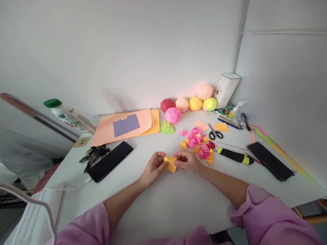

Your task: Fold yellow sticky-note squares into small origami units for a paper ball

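Observation:
Between both hands is a small yellow-orange piece of folded paper (170,165), held above the white table. My left hand (155,167) pinches its left side with thumb and fingers. From the other side my right hand (189,162) grips its upper right edge, fingers closed. Just beyond the right hand lies a loose heap of small folded paper pieces (196,139) in pink, orange and red. Scissors with dark handles (215,133) rest behind the heap. A black and yellow-green handled tool (235,156) lies to the right of it.
Faceted paper balls (173,115) stand along the wall. Coloured sheets (122,127) and green paper squares (167,127) lie at the back. On the left are a phone (110,161), keys (95,154) and a green-capped bottle (68,115); on the right, a black case (270,161) and glue bottle (236,109).

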`<state>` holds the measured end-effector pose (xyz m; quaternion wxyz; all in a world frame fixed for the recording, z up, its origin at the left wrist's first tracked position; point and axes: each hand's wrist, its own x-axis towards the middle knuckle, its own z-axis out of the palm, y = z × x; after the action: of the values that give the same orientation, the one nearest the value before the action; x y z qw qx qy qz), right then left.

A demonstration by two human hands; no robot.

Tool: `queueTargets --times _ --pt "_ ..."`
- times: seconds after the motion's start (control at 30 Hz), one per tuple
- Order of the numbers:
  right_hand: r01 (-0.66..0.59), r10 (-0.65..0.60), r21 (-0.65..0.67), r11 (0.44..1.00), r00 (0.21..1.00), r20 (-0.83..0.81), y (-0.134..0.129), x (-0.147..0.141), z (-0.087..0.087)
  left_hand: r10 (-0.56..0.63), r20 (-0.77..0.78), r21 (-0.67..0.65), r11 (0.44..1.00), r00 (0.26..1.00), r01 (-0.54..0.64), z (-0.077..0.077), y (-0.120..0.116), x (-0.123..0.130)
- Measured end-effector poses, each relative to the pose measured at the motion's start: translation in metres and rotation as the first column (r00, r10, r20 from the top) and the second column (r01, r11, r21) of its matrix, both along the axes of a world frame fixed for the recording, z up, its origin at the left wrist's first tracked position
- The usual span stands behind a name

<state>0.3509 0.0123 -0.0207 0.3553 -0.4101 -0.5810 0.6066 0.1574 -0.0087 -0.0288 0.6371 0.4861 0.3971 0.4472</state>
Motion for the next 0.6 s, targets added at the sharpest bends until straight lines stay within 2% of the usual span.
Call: queueTargets --times 0.17,0.33,0.43,0.6 --pt "-0.024 0.024 -0.014 1.0 0.999 0.048 -0.0022 -0.0011 0.0018 -0.003 0.063 0.082 0.997 0.998 -0.002 -0.0069 -0.001 0.0011" --pt "-0.06 0.06 0.0 0.998 0.997 0.052 -0.001 -0.0014 0.0025 -0.102 -0.12 0.229 0.965 0.987 0.128 -0.0041 -0.0021 -0.0005" --pt "-0.088 0.088 -0.005 0.996 0.996 0.028 0.0005 -0.0014 0.0002 -0.056 -0.209 0.28 0.953 0.976 0.115 -0.0031 -0.0021 -0.0016" --pt "-0.121 0.121 -0.016 0.993 0.992 -0.027 0.0019 -0.0004 -0.0009 -0.037 -0.192 0.341 0.934 0.981 0.102 -0.0059 -0.0019 -0.0035"
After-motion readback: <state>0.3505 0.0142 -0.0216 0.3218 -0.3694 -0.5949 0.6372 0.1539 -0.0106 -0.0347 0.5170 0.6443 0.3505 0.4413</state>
